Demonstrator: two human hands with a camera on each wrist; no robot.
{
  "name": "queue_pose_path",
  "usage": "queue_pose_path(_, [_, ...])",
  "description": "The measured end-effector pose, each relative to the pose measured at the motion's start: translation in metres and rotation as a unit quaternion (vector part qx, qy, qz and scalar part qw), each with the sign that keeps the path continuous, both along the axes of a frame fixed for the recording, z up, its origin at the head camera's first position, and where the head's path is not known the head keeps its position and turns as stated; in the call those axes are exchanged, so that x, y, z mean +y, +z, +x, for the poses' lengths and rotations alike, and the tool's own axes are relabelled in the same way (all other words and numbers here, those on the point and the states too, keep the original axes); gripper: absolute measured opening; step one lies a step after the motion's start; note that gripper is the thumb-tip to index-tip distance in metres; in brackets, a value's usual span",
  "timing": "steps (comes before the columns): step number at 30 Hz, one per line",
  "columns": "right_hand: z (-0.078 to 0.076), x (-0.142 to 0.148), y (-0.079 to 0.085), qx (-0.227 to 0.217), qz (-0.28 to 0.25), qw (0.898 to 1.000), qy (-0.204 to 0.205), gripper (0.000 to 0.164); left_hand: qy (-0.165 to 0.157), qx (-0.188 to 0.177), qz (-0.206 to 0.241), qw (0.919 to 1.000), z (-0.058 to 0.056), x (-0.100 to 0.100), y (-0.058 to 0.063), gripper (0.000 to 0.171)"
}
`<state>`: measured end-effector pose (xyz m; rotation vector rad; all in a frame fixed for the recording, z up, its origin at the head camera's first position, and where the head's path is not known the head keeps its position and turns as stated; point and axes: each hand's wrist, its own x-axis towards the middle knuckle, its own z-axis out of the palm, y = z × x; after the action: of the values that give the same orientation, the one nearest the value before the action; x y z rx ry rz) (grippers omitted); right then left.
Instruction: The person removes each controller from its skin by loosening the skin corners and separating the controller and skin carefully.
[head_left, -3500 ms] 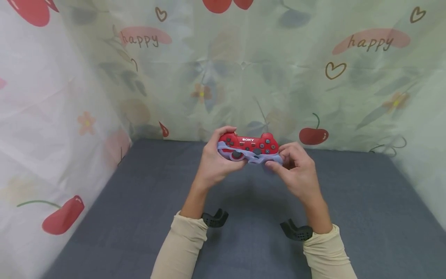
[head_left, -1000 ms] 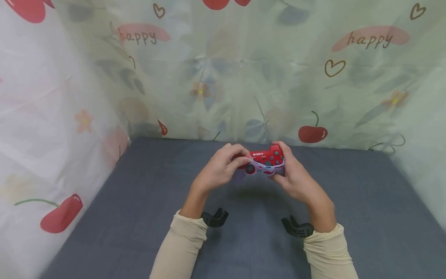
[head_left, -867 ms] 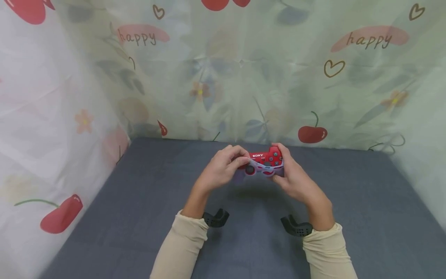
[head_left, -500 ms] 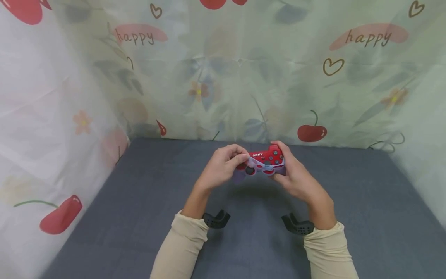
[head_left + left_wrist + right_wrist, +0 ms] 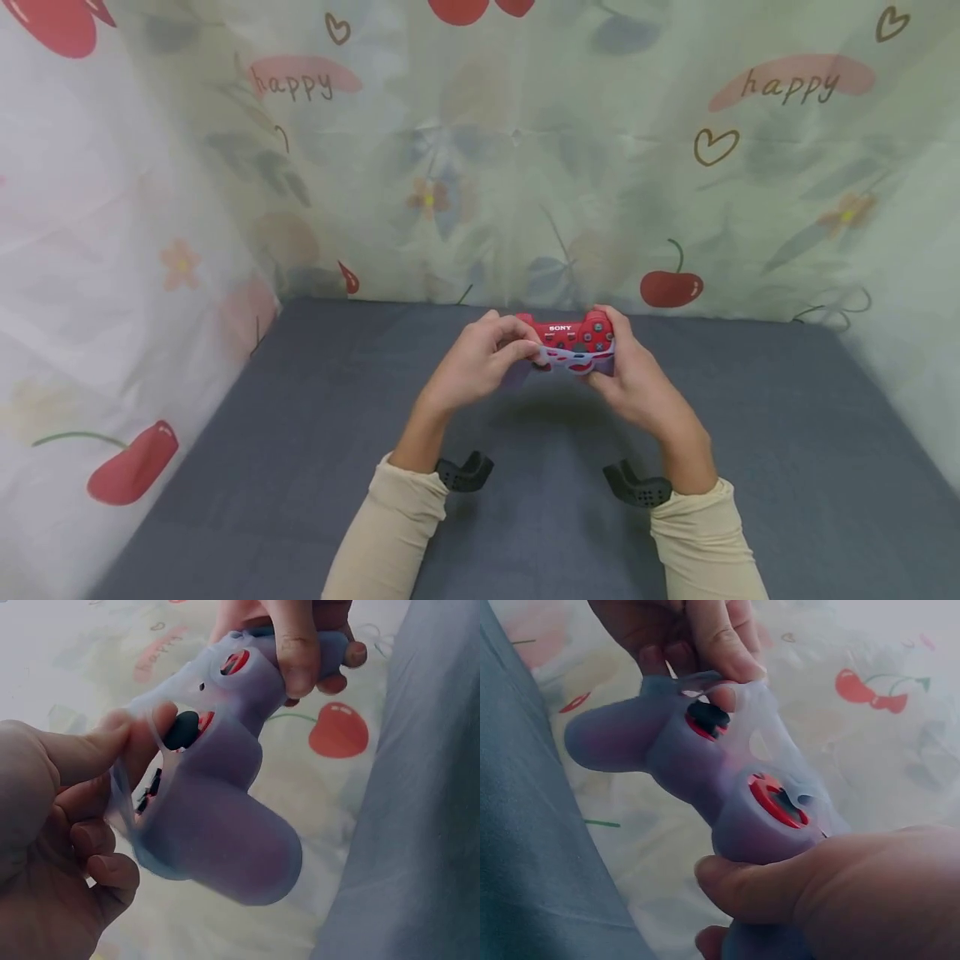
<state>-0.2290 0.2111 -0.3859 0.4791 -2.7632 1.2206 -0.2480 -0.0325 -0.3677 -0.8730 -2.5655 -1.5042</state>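
A red Sony game controller (image 5: 570, 335) is held up over the table, its lower part inside a translucent bluish-purple silicone cover (image 5: 225, 832). My left hand (image 5: 477, 360) pinches the cover's edge between thumb and forefinger at the left side, pulling it up in a stretched band. In the left wrist view a black thumbstick (image 5: 181, 731) shows through the opening beside that forefinger. My right hand (image 5: 639, 379) grips the controller's right end, thumb below and fingers round the far side. The thin front web of the cover (image 5: 774, 739) lies stretched and askew in the right wrist view.
A dark grey cloth (image 5: 360, 400) covers the table. Behind it and at the sides hang pale printed curtains (image 5: 480, 167) with cherries, hearts and flowers. Black wrist mounts (image 5: 467, 472) sit at both cuffs.
Earlier my left hand gripped the controller's left end and my right hand pinched the cover; these roles have swapped. The controller sits lower and further right. Lately the cover's left edge has shifted over the left thumbstick.
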Motion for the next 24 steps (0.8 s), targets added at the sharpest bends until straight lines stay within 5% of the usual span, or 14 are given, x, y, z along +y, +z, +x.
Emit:
queue_pose_path(5, [-0.001, -0.003, -0.003, -0.011, -0.014, 1.000, -0.022, 0.087, 0.018, 0.068, -0.053, 0.9962, 0.002, -0.003, 0.002, 0.005])
queue_pose_path(11, [-0.001, -0.005, -0.001, -0.032, -0.034, 0.997, -0.056, 0.089, 0.033, 0.184, -0.105, 0.9768, 0.001, -0.004, 0.001, 0.009])
queue_pose_path(14, [0.001, -0.004, 0.003, -0.046, -0.060, 0.996, -0.052, 0.088, 0.015, 0.268, -0.094, 0.9587, -0.002, -0.003, 0.001, 0.011])
queue_pose_path(18, [0.003, -0.003, 0.006, -0.055, -0.083, 0.994, -0.047, 0.087, -0.001, 0.373, -0.078, 0.9244, -0.007, -0.001, 0.000, 0.012])
queue_pose_path(24, [0.003, -0.005, 0.006, -0.035, -0.081, 0.995, -0.053, 0.086, 0.036, 0.453, -0.083, 0.8868, -0.011, 0.001, -0.006, 0.017])
